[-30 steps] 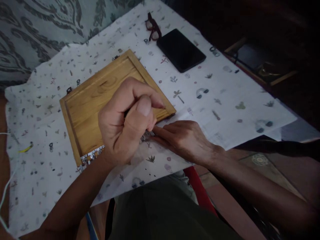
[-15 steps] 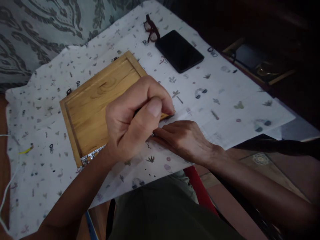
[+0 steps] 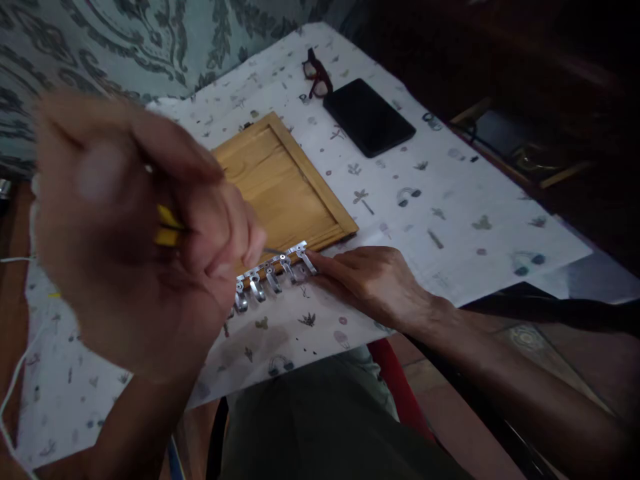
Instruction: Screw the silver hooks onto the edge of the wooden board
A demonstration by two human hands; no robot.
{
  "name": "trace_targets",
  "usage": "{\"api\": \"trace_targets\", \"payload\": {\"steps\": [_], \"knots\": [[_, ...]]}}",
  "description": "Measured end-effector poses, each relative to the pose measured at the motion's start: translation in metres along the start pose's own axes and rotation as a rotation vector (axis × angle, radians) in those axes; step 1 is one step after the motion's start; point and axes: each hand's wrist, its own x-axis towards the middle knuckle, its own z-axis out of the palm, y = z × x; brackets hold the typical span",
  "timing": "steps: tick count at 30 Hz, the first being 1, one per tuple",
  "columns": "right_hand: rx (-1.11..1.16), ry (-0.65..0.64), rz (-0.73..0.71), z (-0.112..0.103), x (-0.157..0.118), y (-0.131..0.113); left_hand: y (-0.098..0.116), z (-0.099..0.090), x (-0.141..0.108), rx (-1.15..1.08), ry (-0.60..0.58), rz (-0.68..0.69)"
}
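Note:
A wooden panel [image 3: 280,180] with a raised frame lies on the patterned cloth. Along its near edge runs a metal strip with several curved hooks [image 3: 273,280], partly covered by my left hand [image 3: 145,233]. That hand, large and blurred, is closed around a screwdriver with a yellow and black handle [image 3: 169,225]; its thin shaft reaches to a screw [image 3: 283,257] near the strip's right end. My right hand [image 3: 375,277] rests low at the panel's near right corner, fingers together and fingertips against the rightmost hook of the strip.
Beyond the panel, a black tablet [image 3: 370,117] and folded glasses [image 3: 317,75] lie on the cloth [image 3: 440,227]. A white cable [image 3: 17,373] runs down the left side. Patterned fabric [image 3: 150,40] is behind the table.
My left hand has moved left and closer to the camera, uncovering the screwdriver and the right part of the hook strip. My right hand stays at the strip's end. The view has shifted slightly.

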Motion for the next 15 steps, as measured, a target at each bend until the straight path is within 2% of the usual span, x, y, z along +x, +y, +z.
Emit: {"api": "trace_targets", "payload": {"steps": [1,4,9,15], "knots": [[0.002,-0.006,0.000,0.000,0.000,0.000,0.000,-0.001,-0.007,0.002,0.099,-0.086],[-0.002,-0.009,-0.002,-0.001,-0.002,0.001,-0.001,-0.004,-0.028,0.001,0.178,-0.058],[-0.006,0.027,-0.015,0.002,-0.003,0.001,-0.002,-0.019,-0.057,-0.031,0.148,0.016],[0.102,-0.004,-0.007,-0.003,-0.005,0.004,0.000,-0.030,-0.083,-0.049,0.181,-0.014]]}}
